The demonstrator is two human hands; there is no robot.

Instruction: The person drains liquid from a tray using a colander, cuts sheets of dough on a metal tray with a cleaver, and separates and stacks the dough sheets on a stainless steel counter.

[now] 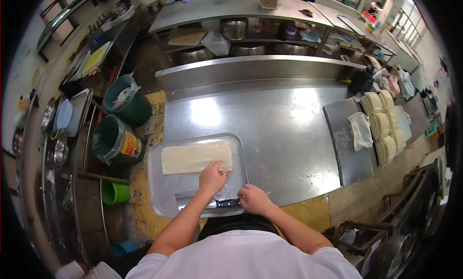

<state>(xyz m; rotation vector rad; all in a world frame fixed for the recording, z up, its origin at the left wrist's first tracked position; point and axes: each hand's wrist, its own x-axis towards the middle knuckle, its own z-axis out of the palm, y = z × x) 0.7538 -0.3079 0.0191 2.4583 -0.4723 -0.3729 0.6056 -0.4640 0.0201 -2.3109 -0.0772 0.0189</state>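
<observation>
A pale, rectangular dough sheet [188, 157] lies flat in a metal tray [156, 192] at the front left of the steel table. My left hand [212, 179] reaches over its lower right part, fingers bent and pinched together at the dough. Below the sheet, in the same tray, rests a broad-bladed knife [227, 203], black handle pointing right and blade partly behind my left forearm. My right hand [254, 199] is curled at the tray's right rim, beside the handle's end. Whether its fingers grip the rim, the handle or something small is hidden.
Steel worktable [275, 120] stretches right of the tray to a raised dark board [342, 134]. Stacked pale dough slabs [381, 125] stand there beside a folded cloth-like piece [360, 130]. Lined green bins [128, 100] and a bright green bucket [115, 192] stand left. Shelving lies beyond.
</observation>
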